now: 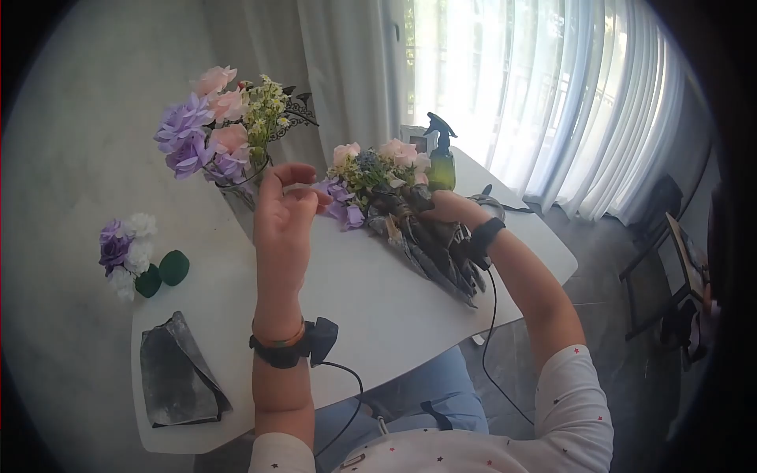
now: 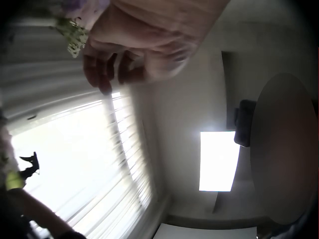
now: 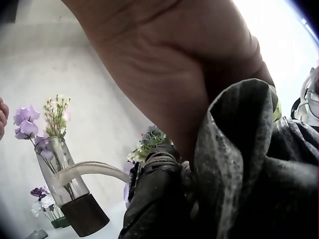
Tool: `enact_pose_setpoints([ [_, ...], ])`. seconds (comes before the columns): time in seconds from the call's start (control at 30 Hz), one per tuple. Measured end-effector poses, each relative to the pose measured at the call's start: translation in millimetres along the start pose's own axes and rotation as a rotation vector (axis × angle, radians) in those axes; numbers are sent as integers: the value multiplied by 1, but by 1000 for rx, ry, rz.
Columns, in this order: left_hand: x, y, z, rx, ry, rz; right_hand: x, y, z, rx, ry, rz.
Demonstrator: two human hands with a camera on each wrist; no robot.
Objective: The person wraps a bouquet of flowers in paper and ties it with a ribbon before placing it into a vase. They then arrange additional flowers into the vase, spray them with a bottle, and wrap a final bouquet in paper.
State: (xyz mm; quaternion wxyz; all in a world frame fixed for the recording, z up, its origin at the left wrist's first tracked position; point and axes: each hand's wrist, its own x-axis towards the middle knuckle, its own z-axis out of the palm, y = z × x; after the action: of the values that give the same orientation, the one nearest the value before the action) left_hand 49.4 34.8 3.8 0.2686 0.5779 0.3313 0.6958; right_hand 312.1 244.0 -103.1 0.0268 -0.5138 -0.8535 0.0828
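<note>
My right hand (image 1: 453, 206) grips a bouquet (image 1: 378, 169) of pink, purple and small yellow-white flowers at its gathered neck. Dark grey wrapping (image 1: 430, 256) spreads from that neck toward the table's near edge; the right wrist view shows its crumpled folds (image 3: 239, 144) close to the palm (image 3: 164, 64). My left hand (image 1: 288, 209) is raised with loosely bent fingers and nothing in them, as the left wrist view also shows (image 2: 144, 45). Beside it, purple and pink flowers (image 1: 193, 130) stand in a clear glass vase (image 3: 52, 154) with a dark base (image 3: 85, 215).
A green spray bottle (image 1: 443, 162) stands behind the bouquet, next to a small picture frame (image 1: 416, 138). At the white table's (image 1: 355, 323) left lie folded dark sheets (image 1: 177, 378), with purple and white flowers (image 1: 118, 248) beyond. Cables (image 1: 495, 315) hang from both wrist cameras.
</note>
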Motion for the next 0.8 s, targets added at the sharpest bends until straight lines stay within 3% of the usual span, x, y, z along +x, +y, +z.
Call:
enact_pose_setpoints([
  [0.03, -1, -4, 1, 2, 1, 3, -1, -1, 3, 32, 34, 1],
  [0.1, -5, -8, 3, 66, -151, -65, 2, -4, 6, 100, 106, -3],
  [0.2, -8, -9, 6, 91, -150, -88, 8, 7, 6, 208, 217, -21],
  [0.37, -8, -25, 7, 118, -164, -104, -31, -25, -41, 424, 368, 50],
  [0.43, -7, -39, 11, 184, -214, -103, -49, -40, -56, 756, 480, -174],
  [0.5, -8, -44, 18, 225, -238, -102, -75, -64, -75, 889, 469, -243],
  [0.57, -9, -52, 23, 270, -255, -102, -86, -76, -80, 1202, 293, -266],
  [0.6, -10, -57, 25, 235, -263, -89, -87, -81, -78, 1201, 286, -276],
  [0.67, -12, -57, 28, 208, -255, -67, -87, -94, -76, 1447, 169, -486],
  [0.8, -14, -35, 28, 46, -182, -60, -95, -131, -84, 1448, -17, -730],
])
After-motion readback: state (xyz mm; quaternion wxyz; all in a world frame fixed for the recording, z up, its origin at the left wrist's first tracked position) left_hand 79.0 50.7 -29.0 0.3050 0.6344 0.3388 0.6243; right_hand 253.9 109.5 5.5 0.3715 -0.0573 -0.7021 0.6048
